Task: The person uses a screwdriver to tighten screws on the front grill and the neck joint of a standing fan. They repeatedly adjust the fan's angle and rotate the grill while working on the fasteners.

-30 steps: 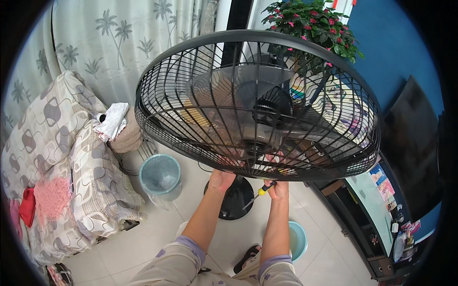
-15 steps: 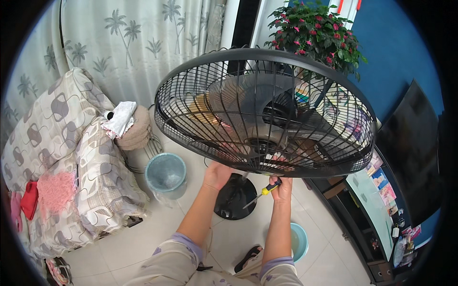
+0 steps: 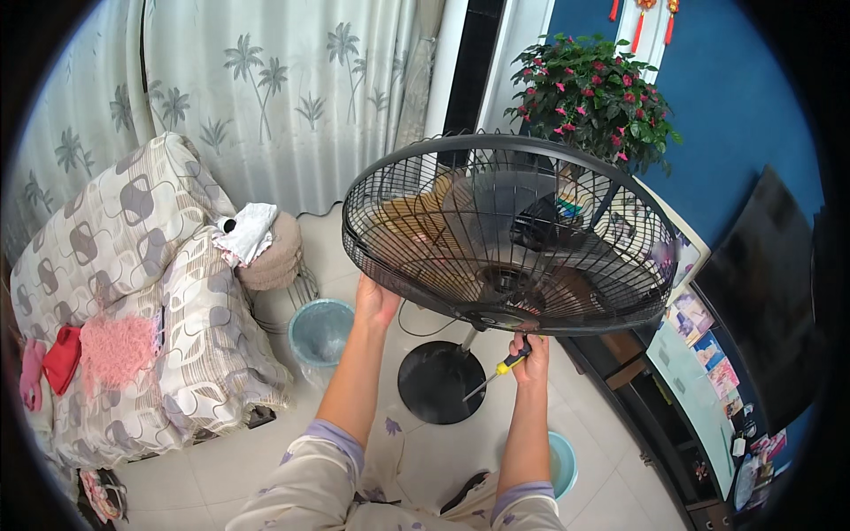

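Observation:
A black pedestal fan fills the middle, its round wire guard (image 3: 425,265) tilted toward me with the dark blades behind the wires. My left hand (image 3: 376,301) is closed at the guard's lower left rim, its fingertips partly hidden by it. Just below the bottom rim, my right hand (image 3: 533,361) grips a screwdriver (image 3: 506,365) with a yellow and black handle. The shaft points down and to the left. Under the guard, a pole runs down to the round black base (image 3: 440,385) on the tiled floor.
A covered sofa (image 3: 115,239) stands at the left, next to a stool (image 3: 273,257) with cloth on top. A blue-grey bin (image 3: 320,332) and a light blue basin (image 3: 561,465) are on the floor. The TV cabinet (image 3: 655,407) lines the right; a flowering plant (image 3: 593,97) is behind.
The fan head looks smaller and sits lower in view, with its left rim farther right. My left hand has moved up and left onto the rim. The right hand still has the screwdriver.

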Demonstrator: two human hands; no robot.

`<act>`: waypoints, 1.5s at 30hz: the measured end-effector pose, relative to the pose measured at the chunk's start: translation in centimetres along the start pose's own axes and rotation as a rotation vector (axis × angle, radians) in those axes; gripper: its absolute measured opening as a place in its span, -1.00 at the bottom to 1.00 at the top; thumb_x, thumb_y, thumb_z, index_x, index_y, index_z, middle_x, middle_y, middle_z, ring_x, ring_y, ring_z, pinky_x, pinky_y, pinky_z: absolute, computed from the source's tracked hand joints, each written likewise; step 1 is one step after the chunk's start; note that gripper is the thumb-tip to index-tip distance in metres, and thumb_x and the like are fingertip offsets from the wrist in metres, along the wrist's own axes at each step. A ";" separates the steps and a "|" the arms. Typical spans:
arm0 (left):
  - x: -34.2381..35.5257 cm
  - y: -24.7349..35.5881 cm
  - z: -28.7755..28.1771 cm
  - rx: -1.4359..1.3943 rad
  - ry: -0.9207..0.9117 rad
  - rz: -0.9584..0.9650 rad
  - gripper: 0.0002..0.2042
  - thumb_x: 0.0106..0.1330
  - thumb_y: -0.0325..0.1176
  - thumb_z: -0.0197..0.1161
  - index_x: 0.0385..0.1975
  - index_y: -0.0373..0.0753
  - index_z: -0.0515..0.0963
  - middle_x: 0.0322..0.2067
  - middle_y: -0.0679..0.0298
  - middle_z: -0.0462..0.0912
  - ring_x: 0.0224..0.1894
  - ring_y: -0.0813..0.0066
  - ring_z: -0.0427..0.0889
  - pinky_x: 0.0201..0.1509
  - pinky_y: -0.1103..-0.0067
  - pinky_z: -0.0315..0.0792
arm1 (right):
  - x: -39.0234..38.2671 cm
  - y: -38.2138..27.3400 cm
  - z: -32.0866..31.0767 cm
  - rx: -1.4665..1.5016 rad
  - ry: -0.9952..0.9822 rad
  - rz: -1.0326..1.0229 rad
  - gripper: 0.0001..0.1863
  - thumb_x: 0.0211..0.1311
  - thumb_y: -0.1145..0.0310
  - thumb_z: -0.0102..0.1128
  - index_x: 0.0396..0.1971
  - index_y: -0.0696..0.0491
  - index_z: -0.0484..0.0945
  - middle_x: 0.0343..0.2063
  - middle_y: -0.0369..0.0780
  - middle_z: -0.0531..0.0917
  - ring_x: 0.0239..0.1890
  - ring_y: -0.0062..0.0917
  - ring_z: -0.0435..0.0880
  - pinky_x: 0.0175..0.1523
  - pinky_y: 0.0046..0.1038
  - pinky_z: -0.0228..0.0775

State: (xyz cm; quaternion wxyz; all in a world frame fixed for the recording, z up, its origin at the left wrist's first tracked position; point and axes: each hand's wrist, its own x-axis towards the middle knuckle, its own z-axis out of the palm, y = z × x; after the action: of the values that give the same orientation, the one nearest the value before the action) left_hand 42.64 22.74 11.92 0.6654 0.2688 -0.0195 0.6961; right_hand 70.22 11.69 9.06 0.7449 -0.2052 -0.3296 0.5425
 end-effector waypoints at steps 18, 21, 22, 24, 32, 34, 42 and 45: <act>0.1 9.2 11.4 0.743 -0.216 0.301 -0.15 -0.30 0.01 0.50 0.01 -0.31 0.29 -0.10 0.27 0.45 -0.03 0.48 0.42 0.10 0.55 0.25 | 0.2 0.0 0.3 0.068 0.032 0.029 -0.77 0.03 0.54 0.07 -0.26 0.05 0.37 -0.45 -0.28 0.46 -0.57 -0.62 0.37 -0.55 -0.58 0.24; 0.0 9.2 11.2 0.711 -0.209 0.306 -0.22 -0.28 -0.06 0.51 -0.03 -0.29 0.31 -0.15 0.31 0.47 -0.06 0.51 0.43 0.09 0.57 0.26 | 0.3 -0.2 0.3 0.070 0.051 0.037 -0.75 0.04 0.56 0.04 -0.23 0.04 0.35 -0.46 -0.29 0.44 -0.57 -0.61 0.37 -0.55 -0.59 0.24; 0.0 9.1 11.3 0.699 -0.204 0.301 -0.23 -0.28 -0.08 0.51 -0.04 -0.29 0.31 -0.16 0.31 0.47 -0.06 0.52 0.44 0.08 0.57 0.27 | 0.4 -0.2 0.2 0.070 0.056 0.040 -0.75 0.05 0.56 0.04 -0.23 0.04 0.35 -0.46 -0.29 0.44 -0.57 -0.61 0.37 -0.55 -0.59 0.24; -0.2 9.2 11.5 0.795 -0.232 0.321 -0.14 -0.16 0.05 0.40 0.11 -0.30 0.19 0.01 0.20 0.35 0.06 0.43 0.33 0.17 0.52 0.17 | 0.4 -0.1 -0.2 0.082 0.053 0.040 -0.74 0.05 0.57 0.03 -0.22 0.04 0.35 -0.45 -0.29 0.45 -0.57 -0.61 0.38 -0.55 -0.59 0.25; 1.2 13.0 18.3 1.238 -0.495 0.456 -0.27 0.00 0.08 0.25 0.08 -0.35 0.30 -0.03 0.16 0.42 0.06 0.36 0.36 0.18 0.52 0.14 | 0.0 0.1 0.7 0.094 0.053 0.044 -0.67 0.05 0.57 0.03 -0.14 0.04 0.32 -0.41 -0.28 0.47 -0.56 -0.60 0.39 -0.55 -0.57 0.27; 1.4 13.1 18.8 1.233 -0.523 0.422 -0.33 0.00 0.01 0.28 0.02 -0.38 0.35 -0.08 0.19 0.47 0.01 0.41 0.40 0.14 0.54 0.18 | -0.2 0.0 0.7 0.070 0.065 0.054 -0.72 0.06 0.55 0.02 -0.18 0.01 0.33 -0.41 -0.32 0.42 -0.53 -0.60 0.38 -0.53 -0.57 0.26; 1.9 13.2 18.4 1.152 -0.496 0.363 -0.34 -0.02 -0.07 0.33 0.03 -0.38 0.35 -0.06 0.19 0.46 0.01 0.43 0.40 0.14 0.55 0.20 | 0.3 -0.1 0.5 0.064 0.087 0.054 -0.74 0.07 0.54 0.04 -0.21 0.02 0.33 -0.46 -0.32 0.41 -0.56 -0.60 0.38 -0.56 -0.56 0.27; 2.0 13.7 19.8 1.214 -0.539 0.373 -0.27 -0.07 -0.05 0.35 0.08 -0.36 0.31 0.02 0.15 0.41 0.06 0.37 0.38 0.17 0.51 0.19 | 0.1 -0.2 1.0 0.089 0.087 0.086 -0.71 0.05 0.59 0.06 -0.21 0.02 0.32 -0.51 -0.29 0.42 -0.58 -0.58 0.42 -0.57 -0.55 0.27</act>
State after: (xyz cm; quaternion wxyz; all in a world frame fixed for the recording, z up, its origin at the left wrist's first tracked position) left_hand 36.80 15.37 34.20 0.2380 0.7497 0.1633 0.5955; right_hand 69.65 11.71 9.87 0.7430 -0.2089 -0.2634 0.5787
